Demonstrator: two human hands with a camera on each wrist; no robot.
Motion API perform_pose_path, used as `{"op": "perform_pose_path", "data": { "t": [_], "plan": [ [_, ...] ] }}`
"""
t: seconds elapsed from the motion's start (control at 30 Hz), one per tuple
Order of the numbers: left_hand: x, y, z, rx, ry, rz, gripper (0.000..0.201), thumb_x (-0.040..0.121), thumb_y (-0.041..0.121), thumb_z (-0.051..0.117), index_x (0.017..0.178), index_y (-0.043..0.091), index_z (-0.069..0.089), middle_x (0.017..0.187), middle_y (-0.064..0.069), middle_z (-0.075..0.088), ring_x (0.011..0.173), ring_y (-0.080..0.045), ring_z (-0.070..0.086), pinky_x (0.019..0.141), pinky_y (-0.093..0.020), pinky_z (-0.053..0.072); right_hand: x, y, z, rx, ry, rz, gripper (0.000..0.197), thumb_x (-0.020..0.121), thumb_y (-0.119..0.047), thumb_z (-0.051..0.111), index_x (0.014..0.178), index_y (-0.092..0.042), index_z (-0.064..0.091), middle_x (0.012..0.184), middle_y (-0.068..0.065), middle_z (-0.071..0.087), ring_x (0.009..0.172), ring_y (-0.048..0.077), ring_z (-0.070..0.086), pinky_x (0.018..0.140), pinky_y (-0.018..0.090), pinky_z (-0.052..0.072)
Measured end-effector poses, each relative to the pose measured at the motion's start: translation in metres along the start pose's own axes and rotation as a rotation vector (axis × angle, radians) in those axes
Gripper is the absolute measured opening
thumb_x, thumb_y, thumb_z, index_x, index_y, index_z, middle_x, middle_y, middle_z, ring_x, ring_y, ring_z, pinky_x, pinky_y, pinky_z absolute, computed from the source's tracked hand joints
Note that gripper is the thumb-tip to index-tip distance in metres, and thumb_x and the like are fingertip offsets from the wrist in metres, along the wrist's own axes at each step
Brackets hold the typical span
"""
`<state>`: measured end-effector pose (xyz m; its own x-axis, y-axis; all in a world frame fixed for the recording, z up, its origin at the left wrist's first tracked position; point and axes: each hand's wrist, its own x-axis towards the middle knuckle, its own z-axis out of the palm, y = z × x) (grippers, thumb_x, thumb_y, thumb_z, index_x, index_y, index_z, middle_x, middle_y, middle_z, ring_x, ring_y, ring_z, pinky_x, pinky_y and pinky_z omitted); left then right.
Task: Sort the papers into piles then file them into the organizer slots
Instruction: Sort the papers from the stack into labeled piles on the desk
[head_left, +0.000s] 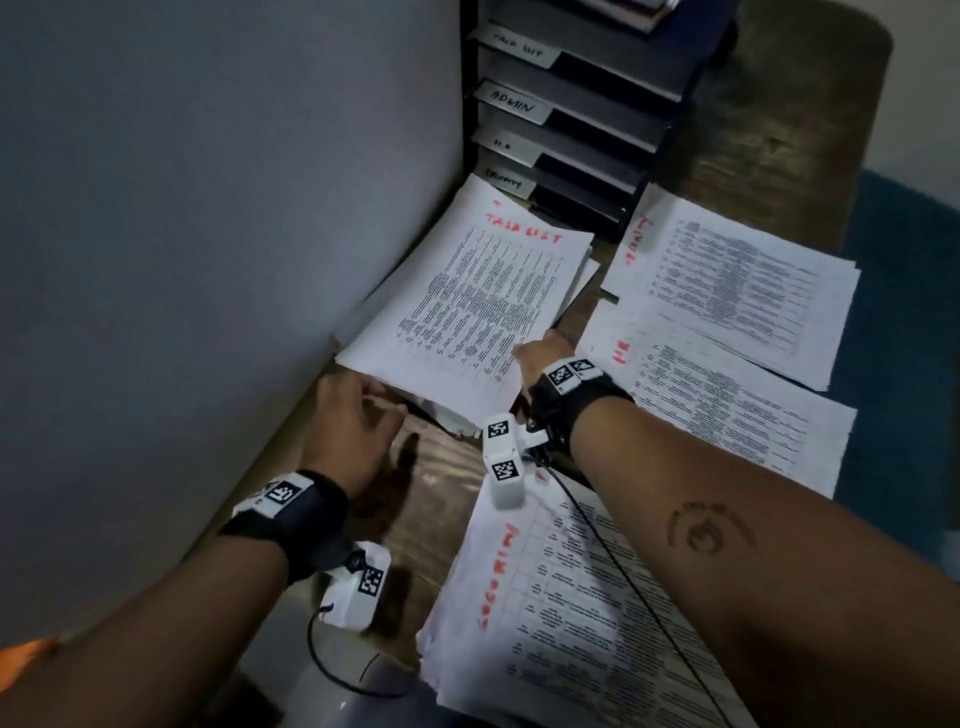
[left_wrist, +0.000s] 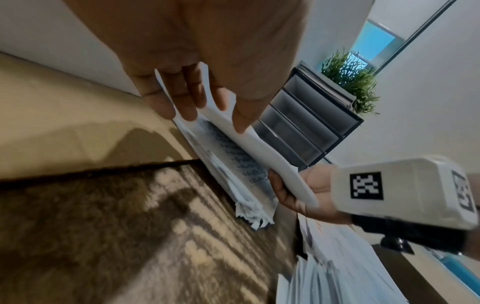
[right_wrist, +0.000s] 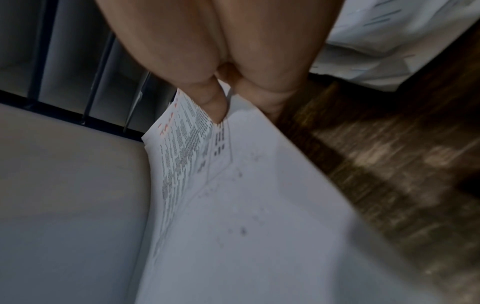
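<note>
White "TASK LIST" stack (head_left: 478, 306) sits on the bench (head_left: 441, 467) by the wall, both hands clamped on it: left hand (head_left: 353, 415) near corner, right hand (head_left: 540, 353) right edge, just below the organizer (head_left: 571, 130).

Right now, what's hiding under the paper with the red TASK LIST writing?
Under the TASK LIST sheet lie more printed papers, their ragged edges poking out. The right hand pinches it, the left hand holds its edge. Their headings are covered.
</note>
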<state>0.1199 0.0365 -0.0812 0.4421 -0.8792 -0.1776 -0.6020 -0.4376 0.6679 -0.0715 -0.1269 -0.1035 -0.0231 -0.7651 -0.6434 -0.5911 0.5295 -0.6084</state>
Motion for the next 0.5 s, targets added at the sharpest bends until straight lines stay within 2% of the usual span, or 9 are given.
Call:
{"op": "perform_pose_path", "data": {
  "t": [0.07,0.1,0.2,0.27,0.3,0.33,0.37,0.43,0.5],
  "plan": [
    [-0.004,-0.004,0.004,-0.038,-0.098,-0.017,0.016,0.087,0.023,0.069,0.085,0.025,0.054,0.093,0.001,0.062,0.082,-0.018,0.060,0.078,-0.035,0.048,0.000,-0.002,0.000,-0.025,0.013,0.006,0.043,0.094,-0.018,0.055,0.134,-0.002,0.051,0.134,0.017,0.056,0.122,0.032,0.055,0.096,0.035,0.047],
    [-0.008,-0.006,0.006,-0.036,-0.193,-0.024,0.015,0.089,0.023,0.067,0.082,0.024,0.053,0.084,0.003,0.066,0.078,-0.018,0.063,0.075,-0.036,0.050,0.000,-0.002,0.000,-0.039,0.016,0.007,0.042,0.095,-0.016,0.053,0.134,-0.002,0.051,0.134,0.017,0.056,0.123,0.033,0.054,0.097,0.036,0.046],
    [-0.024,-0.005,0.011,0.157,-0.517,0.041,0.017,0.092,0.030,0.060,0.080,0.018,0.058,0.077,0.004,0.068,0.076,-0.019,0.064,0.069,-0.032,0.049,0.002,-0.006,-0.002,-0.082,-0.078,-0.018,0.041,0.099,-0.013,0.043,0.139,-0.005,0.048,0.141,0.017,0.051,0.126,0.034,0.050,0.103,0.036,0.045],
    [-0.037,0.001,0.016,0.290,-0.679,0.104,0.029,0.091,0.041,0.059,0.078,0.016,0.061,0.074,0.003,0.064,0.071,-0.017,0.060,0.063,-0.028,0.043,0.002,-0.010,-0.002,-0.101,-0.119,-0.028,0.044,0.094,-0.025,0.054,0.135,-0.006,0.052,0.133,0.016,0.056,0.116,0.033,0.057,0.098,0.036,0.048],
    [-0.042,0.003,0.020,0.325,-0.738,0.103,0.035,0.089,0.049,0.060,0.077,0.015,0.063,0.071,0.004,0.063,0.068,-0.014,0.058,0.062,-0.027,0.043,0.002,-0.009,-0.003,-0.111,-0.101,-0.067,0.045,0.090,-0.028,0.060,0.127,-0.003,0.055,0.119,0.016,0.062,0.104,0.031,0.062,0.092,0.037,0.051],
    [-0.047,0.004,0.023,0.334,-0.784,0.080,0.041,0.085,0.056,0.062,0.074,0.016,0.065,0.068,0.005,0.064,0.065,-0.012,0.058,0.063,-0.027,0.046,0.002,-0.006,-0.005,-0.048,-0.073,-0.061,0.041,0.087,-0.027,0.064,0.117,0.000,0.057,0.099,0.015,0.064,0.090,0.030,0.063,0.083,0.038,0.055],
    [-0.052,0.005,0.027,0.333,-0.817,0.046,0.045,0.080,0.061,0.064,0.073,0.017,0.066,0.066,0.006,0.066,0.064,-0.011,0.060,0.065,-0.028,0.049,0.003,-0.003,-0.009,-0.009,-0.074,-0.066,0.037,0.084,-0.026,0.065,0.108,0.002,0.059,0.087,0.015,0.062,0.083,0.030,0.064,0.078,0.039,0.056],
    [-0.060,0.008,0.033,0.349,-0.856,0.014,0.047,0.074,0.066,0.067,0.069,0.019,0.067,0.065,0.007,0.067,0.064,-0.010,0.062,0.066,-0.029,0.052,-0.008,0.004,-0.025,-0.055,-0.099,-0.080,0.043,0.077,-0.029,0.064,0.107,0.002,0.063,0.090,0.018,0.067,0.089,0.035,0.069,0.082,0.047,0.058],
    [-0.069,0.014,0.037,0.376,-0.891,0.015,0.043,0.073,0.064,0.071,0.066,0.022,0.065,0.066,0.009,0.067,0.064,-0.008,0.062,0.063,-0.027,0.049,-0.025,0.017,-0.045,-0.057,-0.125,-0.120,0.033,0.085,-0.024,0.060,0.110,-0.002,0.062,0.093,0.014,0.068,0.082,0.026,0.068,0.079,0.040,0.059]
  ]
}}
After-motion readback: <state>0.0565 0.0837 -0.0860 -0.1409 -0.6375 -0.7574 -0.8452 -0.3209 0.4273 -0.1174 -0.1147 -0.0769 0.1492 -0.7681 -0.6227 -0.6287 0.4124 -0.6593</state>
